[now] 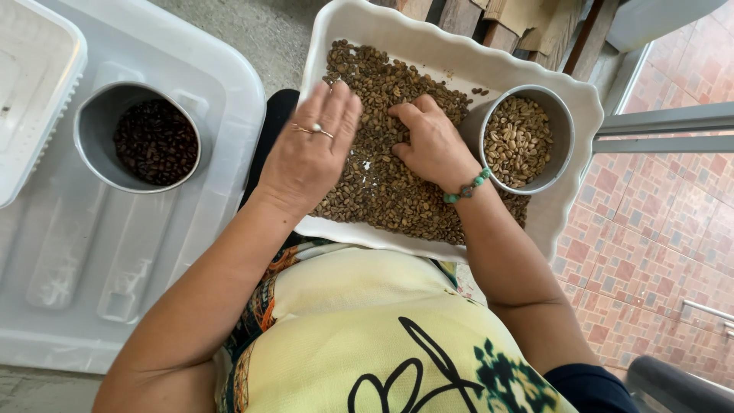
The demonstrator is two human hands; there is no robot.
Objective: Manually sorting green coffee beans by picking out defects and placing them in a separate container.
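Bare arms, a ring, a bracelet and a patterned top

A thin ring [316, 129] is worn on the left hand [308, 157]; a green beaded bracelet [467, 188] on the right wrist. A pale yellow top [367, 336], printed with black lines, is seen lower centre.

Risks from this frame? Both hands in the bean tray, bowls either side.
1. The white tray sits on the person's lap, its right side out over the tiled floor; a push from the right hand might tip it or spill beans.
2. The bowl of pale beans stands in the tray close to that wrist; it could get knocked.
3. The left hand must cross a gap to the dark-bean bowl; beans may drop.
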